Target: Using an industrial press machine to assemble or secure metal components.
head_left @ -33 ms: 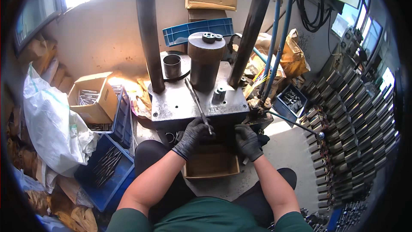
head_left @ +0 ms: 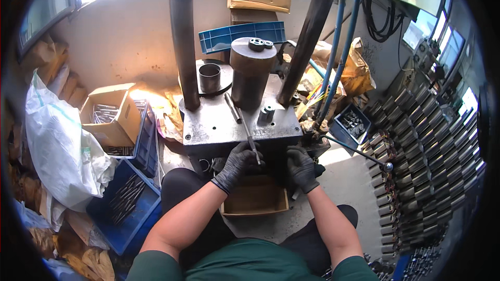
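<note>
My left hand [head_left: 235, 166], in a dark grey glove, is closed around the lower part of a slim metal shaft [head_left: 249, 134], which slants up over the front of the press plate [head_left: 203, 134]. Another metal rod [head_left: 232, 107] lies on the plate beside the shaft's upper end. Gloved as well, my right hand [head_left: 302, 169] is just off the plate's front edge with its fingers curled together; what they hold, if anything, is hidden. A short sleeve [head_left: 266, 114] stands on the plate near a thick steel cylinder [head_left: 249, 80] topped by small dark rings [head_left: 257, 45].
Two columns [head_left: 182, 41] flank the plate; a metal cup [head_left: 209, 77] stands at its back left. A lever [head_left: 359, 152] juts out right. Below my hands is an open cardboard box [head_left: 255, 209]. Blue crates [head_left: 112, 229] stand left, stacked metal cylinders [head_left: 422, 151] right.
The shaft in my left hand has shifted slightly right and now shows apart from the rod lying on the plate. My right hand has barely moved.
</note>
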Demonstrator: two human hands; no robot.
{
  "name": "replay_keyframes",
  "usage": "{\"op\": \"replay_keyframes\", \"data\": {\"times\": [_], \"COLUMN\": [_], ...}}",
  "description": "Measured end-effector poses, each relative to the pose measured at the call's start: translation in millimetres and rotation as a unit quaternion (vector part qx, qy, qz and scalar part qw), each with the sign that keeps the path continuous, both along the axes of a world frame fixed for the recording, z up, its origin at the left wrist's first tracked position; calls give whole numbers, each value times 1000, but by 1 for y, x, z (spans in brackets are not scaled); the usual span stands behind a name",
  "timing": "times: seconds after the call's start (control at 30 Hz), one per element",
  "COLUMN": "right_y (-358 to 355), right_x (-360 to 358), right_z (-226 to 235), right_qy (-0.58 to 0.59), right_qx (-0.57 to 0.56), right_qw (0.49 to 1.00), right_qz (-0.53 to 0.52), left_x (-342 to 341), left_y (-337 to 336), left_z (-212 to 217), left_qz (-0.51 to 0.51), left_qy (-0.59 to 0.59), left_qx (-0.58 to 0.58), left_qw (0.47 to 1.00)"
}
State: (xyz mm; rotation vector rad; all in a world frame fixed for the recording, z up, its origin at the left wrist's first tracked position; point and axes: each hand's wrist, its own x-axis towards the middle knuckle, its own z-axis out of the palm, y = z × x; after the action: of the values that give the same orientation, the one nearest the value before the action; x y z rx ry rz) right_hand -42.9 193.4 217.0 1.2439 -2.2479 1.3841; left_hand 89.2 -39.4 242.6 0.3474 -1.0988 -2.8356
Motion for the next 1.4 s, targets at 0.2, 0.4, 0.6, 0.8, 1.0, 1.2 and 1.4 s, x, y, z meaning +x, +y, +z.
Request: {"op": "replay_keyframes", "data": {"times": [0.2,0.4,0.6,0.8,1.0,1.2,1.4], "right_y": [-72,-125,-126,-123,-117,-96,-79], "right_x": [-58,-85,-108,-97,-64,-56,-58], "right_z": [52,83,57,58,78,89,93], "right_qy": [110,284,287,215,-364,-369,-335], "right_qx": [59,194,187,100,-55,-36,-35], "right_qw": [991,938,939,970,929,928,942], "right_qz": [-58,-34,-26,-52,46,31,16], "left_x": [-22,-34,-39,-31,-35,-37,-27], "left_y": [25,37,41,43,53,64,61], "left_z": [-15,-8,-5,4,-10,-14,4], "left_qz": [-35,18,25,7,-29,-51,-87], "left_qy": [14,-2,-30,-30,-7,-3,-15], "left_qx": [3,65,83,67,-154,-228,-249], "left_qw": [999,998,996,997,988,972,965]}}
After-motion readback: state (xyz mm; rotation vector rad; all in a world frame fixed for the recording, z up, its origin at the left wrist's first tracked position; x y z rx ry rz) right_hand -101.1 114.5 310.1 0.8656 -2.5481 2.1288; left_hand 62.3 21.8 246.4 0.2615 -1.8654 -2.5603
